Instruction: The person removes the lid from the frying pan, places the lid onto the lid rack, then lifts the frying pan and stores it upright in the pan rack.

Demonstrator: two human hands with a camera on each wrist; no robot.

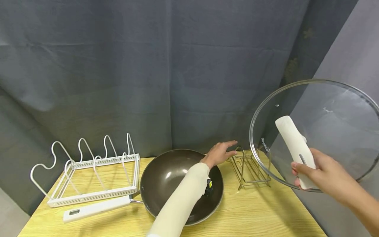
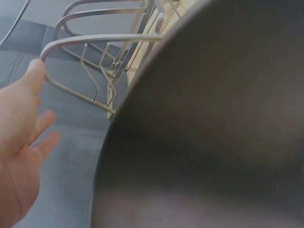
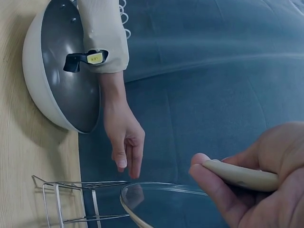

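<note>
My right hand (image 1: 322, 168) grips the white handle (image 1: 291, 138) of a large clear glass lid (image 1: 331, 141), raised above the table's right side. In the right wrist view the fingers wrap the handle (image 3: 242, 176). Stretched across a dark-lined wok (image 1: 165, 177), my left hand (image 1: 218, 153) has its fingers extended and holds nothing. Close by stands a small metal wire lid rack (image 1: 254, 181). The left wrist view puts the thumb beside one hoop of that rack (image 2: 99, 39); whether they touch, I cannot tell. My left forearm hides part of the wok.
A white rack (image 1: 94, 196) with several upright hoops stands on the left of the wooden table (image 1: 237, 214). The wok's white long handle (image 1: 99, 208) points left, in front of that rack. A grey curtain (image 1: 118, 82) hangs behind the table.
</note>
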